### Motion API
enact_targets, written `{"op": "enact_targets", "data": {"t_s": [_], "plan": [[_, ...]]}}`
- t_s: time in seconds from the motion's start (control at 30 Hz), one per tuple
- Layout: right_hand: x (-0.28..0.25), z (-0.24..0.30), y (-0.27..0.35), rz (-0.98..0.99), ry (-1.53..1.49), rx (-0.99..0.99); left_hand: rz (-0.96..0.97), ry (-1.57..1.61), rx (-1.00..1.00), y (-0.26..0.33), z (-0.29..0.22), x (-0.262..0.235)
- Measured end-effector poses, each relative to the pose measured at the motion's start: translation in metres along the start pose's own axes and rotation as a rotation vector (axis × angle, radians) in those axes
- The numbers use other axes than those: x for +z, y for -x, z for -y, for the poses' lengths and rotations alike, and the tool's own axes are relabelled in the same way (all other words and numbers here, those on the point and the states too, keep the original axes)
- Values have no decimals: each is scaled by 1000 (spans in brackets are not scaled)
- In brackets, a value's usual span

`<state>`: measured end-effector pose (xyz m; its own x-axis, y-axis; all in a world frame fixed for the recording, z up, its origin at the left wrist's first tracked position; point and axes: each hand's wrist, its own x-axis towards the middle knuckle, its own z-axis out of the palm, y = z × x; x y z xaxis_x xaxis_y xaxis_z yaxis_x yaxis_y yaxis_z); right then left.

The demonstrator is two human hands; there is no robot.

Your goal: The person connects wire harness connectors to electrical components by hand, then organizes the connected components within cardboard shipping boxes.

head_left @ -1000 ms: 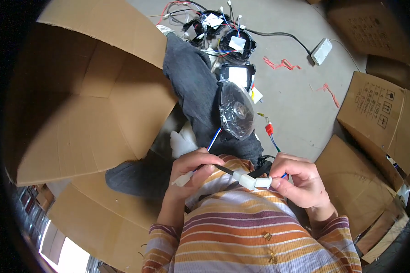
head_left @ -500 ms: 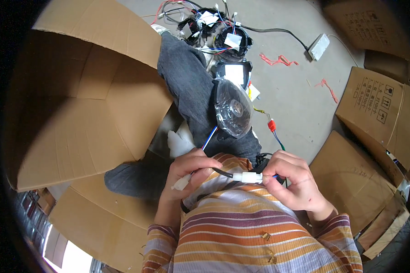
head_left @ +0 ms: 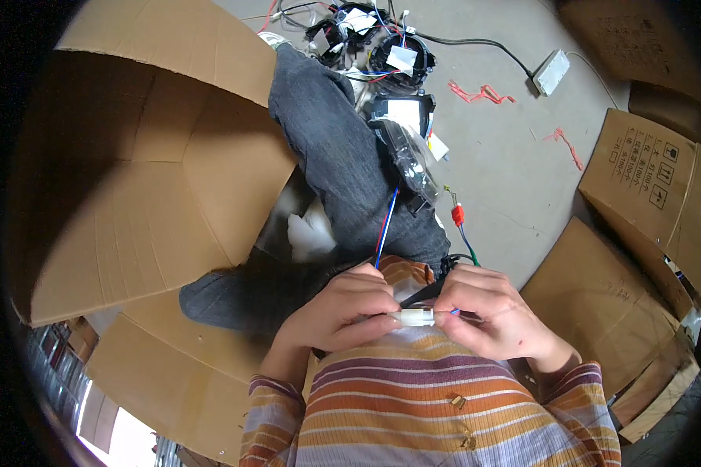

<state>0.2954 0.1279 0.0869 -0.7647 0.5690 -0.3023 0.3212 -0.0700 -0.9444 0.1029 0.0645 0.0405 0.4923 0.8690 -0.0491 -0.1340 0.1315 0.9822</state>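
A small white plastic wire connector (head_left: 417, 317) lies between my two hands, close to my striped shirt. My left hand (head_left: 349, 306) pinches its left end with thumb and fingers. At the other end, my right hand (head_left: 487, 310) is closed on the connector where blue wires come out. A round unit with a clear cover (head_left: 413, 162) leans on my leg, tilted nearly edge-on. Red, white and blue wires (head_left: 385, 224) run from it down behind my left hand. A red plug (head_left: 458, 214) on a thin cable hangs above my right hand.
A large open cardboard box (head_left: 171, 194) stands at my left, more cartons (head_left: 639, 175) at the right. Several black round units with wires (head_left: 401, 66) lie ahead on the floor. Further right are a white power strip (head_left: 551, 74) and red plastic string (head_left: 481, 93).
My left hand has slid right along the black cable and now grips the connector. The clear-covered unit has turned from face-up to nearly edge-on.
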Motion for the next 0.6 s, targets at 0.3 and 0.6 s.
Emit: {"op": "enact_targets", "data": {"t_s": [0.3, 0.6], "plan": [[9, -6, 0, 39, -100, -24, 26, 51, -27, 5, 6, 4], [8, -5, -1, 66, -99, -57, 20, 29, 4, 4, 0, -1]]}}
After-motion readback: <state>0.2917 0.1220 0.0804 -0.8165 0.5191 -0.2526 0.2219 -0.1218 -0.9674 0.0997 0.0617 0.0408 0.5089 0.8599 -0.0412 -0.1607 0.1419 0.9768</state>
